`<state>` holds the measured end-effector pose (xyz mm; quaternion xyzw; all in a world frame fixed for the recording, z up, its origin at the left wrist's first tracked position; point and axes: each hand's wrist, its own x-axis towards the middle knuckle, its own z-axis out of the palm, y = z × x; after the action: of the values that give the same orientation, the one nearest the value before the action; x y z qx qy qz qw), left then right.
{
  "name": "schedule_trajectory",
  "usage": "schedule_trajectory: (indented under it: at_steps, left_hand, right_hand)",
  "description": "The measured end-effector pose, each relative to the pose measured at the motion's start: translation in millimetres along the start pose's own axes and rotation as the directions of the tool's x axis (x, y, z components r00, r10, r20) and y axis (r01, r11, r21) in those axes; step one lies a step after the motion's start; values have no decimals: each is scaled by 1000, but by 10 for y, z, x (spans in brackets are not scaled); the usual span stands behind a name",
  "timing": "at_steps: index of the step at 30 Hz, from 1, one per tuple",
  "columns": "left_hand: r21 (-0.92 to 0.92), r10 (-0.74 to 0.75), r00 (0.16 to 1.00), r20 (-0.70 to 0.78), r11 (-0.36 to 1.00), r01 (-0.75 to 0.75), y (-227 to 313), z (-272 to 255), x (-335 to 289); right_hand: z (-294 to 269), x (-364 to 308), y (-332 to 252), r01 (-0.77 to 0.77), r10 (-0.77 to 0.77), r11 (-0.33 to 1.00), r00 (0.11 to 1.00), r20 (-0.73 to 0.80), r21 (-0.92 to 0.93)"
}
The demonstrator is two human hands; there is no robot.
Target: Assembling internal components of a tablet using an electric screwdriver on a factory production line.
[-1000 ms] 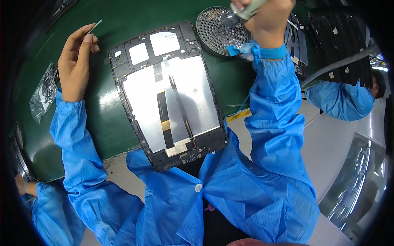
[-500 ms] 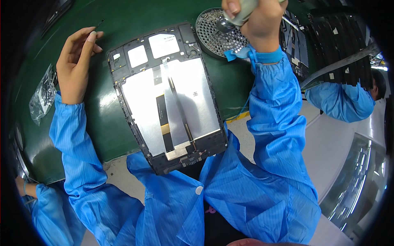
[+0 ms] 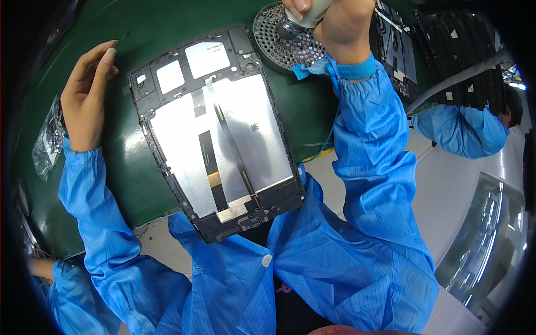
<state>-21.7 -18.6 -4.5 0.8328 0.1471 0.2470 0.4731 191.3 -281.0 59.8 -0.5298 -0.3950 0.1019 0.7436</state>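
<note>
My left hand [image 3: 87,97] pinches a thin dark strip [image 3: 123,38] between thumb and fingertips, left of the tablet. What kind of part it is I cannot make out. In my right hand [image 3: 347,28] is a pale powered screwdriver [image 3: 304,17], its metal nose over a round perforated tray of small screws [image 3: 273,47]. The driver's tip is hard to see against the screws. Between my arms lies an opened tablet [image 3: 248,145], with a black frame, silver inner plate and dark ribbon cables. Its lower end extends past the table edge toward my lap.
A crumpled clear plastic bag [image 3: 47,145] lies on the green table [image 3: 128,178] at the left. More tablet frames [image 3: 396,50] and a row of black panels [image 3: 455,56] stand at the right. Two co-workers' blue sleeves [image 3: 460,131] show at the sides.
The whole view has shifted, so the tablet, tray and both hands appear farther left. Both hands keep their holds, and the driver's nose remains over the screw tray.
</note>
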Motion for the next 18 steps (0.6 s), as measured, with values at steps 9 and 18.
schedule_trajectory:
  at_steps: [9,18]
  left_hand:
    - [29,2,1000,-3,1000,-2,27,25,24]
    - [41,-7,1000,-5,999,7,35,24,20]
  right_hand:
    - [36,-22,-56,-34,32,999,998,-61,-40]
    - [-41,-33,3,27,-26,998,999,24,-58]
